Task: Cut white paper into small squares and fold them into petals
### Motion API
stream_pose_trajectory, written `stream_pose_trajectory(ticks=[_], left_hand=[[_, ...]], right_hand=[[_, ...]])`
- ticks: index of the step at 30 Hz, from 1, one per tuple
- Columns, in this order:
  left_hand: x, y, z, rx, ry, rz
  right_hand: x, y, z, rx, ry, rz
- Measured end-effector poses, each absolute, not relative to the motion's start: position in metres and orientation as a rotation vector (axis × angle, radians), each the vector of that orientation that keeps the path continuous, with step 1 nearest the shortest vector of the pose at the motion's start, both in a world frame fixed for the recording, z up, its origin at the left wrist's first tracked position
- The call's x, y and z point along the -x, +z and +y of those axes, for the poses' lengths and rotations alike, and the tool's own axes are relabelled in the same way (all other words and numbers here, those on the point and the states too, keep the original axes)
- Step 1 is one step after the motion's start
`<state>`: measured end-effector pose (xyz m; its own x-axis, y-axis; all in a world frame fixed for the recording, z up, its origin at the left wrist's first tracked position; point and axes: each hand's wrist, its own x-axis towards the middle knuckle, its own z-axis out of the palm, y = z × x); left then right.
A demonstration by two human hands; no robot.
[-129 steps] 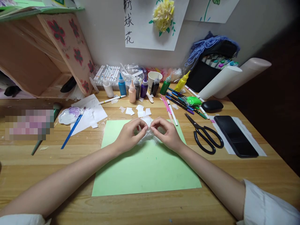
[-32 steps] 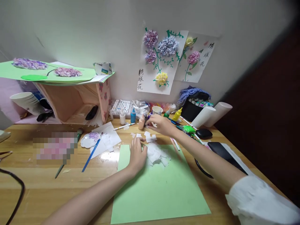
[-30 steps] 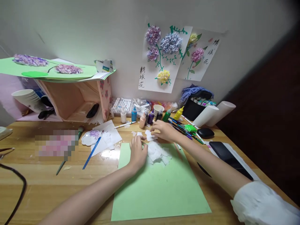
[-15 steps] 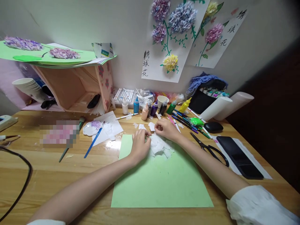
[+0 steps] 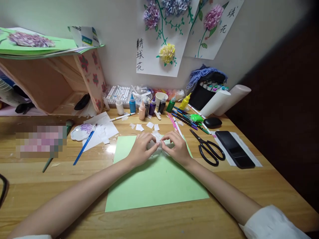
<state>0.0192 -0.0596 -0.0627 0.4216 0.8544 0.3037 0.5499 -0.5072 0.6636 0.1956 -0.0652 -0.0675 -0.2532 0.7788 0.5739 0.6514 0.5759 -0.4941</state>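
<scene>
My left hand (image 5: pixel 141 148) and my right hand (image 5: pixel 177 148) meet over the far part of a green sheet of paper (image 5: pixel 154 186). Thumb and fingers of both are pinched closed, tip to tip, on a small white piece of paper, mostly covered by the fingertips. Under and behind them lies a pile of white paper pieces (image 5: pixel 156 135), partly hidden by my hands. More loose white paper squares (image 5: pixel 139 127) rest on the table just beyond the green sheet's far edge.
Black scissors (image 5: pixel 208 146) and a phone (image 5: pixel 234 149) lie to the right. Paint bottles (image 5: pixel 142 111), a paper cup (image 5: pixel 161 99) and markers (image 5: pixel 184 118) line the back. A paintbrush (image 5: pixel 84 146) and palette (image 5: pixel 81 131) are on the left, near a pink box (image 5: pixel 92 76).
My right hand has come down and toward my left, so the fingertips now meet over the paper pile. The view has shifted, moving the table's things leftward and up.
</scene>
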Motion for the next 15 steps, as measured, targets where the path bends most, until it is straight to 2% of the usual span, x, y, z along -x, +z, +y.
stream_pose_trajectory(ticks=[15], left_hand=[[-0.0201, -0.0665, -0.0526, -2.138, 0.916, 1.171]], right_hand=[[-0.2038, -0.0732, -0.0616, 1.1, 0.579, -1.835]])
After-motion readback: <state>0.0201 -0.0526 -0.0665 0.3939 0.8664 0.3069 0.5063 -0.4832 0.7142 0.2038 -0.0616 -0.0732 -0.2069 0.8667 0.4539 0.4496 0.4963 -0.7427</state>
